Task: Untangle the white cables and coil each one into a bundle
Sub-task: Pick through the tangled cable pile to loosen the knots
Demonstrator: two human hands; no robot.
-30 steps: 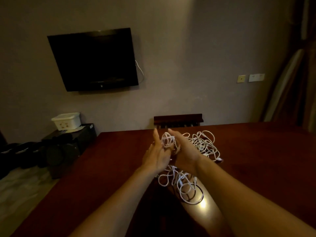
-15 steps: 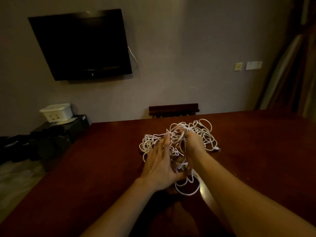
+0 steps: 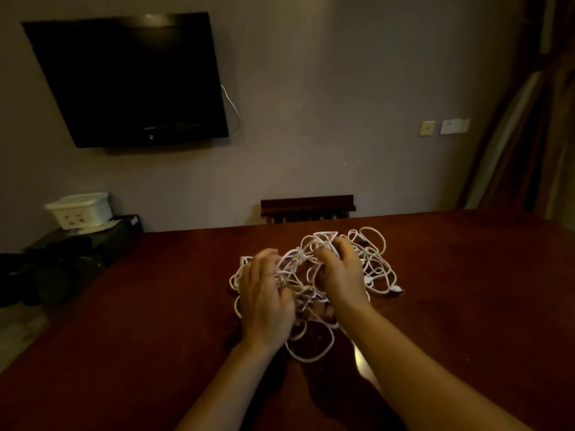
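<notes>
A tangle of white cables (image 3: pixel 378 269) lies in a loose heap on the dark red table (image 3: pixel 149 306). My left hand (image 3: pixel 267 297) is on the left side of the heap, its fingers curled into the strands, some of which run over them. On the heap's upper middle sits my right hand (image 3: pixel 340 272), fingertips hooked down into the loops. A white plug end (image 3: pixel 396 289) sticks out at the right edge of the heap. One loop (image 3: pixel 311 357) trails toward me between my forearms.
A wooden chair back (image 3: pixel 308 203) stands at the table's far edge. A black TV (image 3: pixel 130 79) hangs on the wall. To the left, a white box (image 3: pixel 81 209) sits on a black cabinet (image 3: pixel 102 237).
My hands came down from holding a raised bunch of cable. The heap now lies spread on the table, with both hands dug into it.
</notes>
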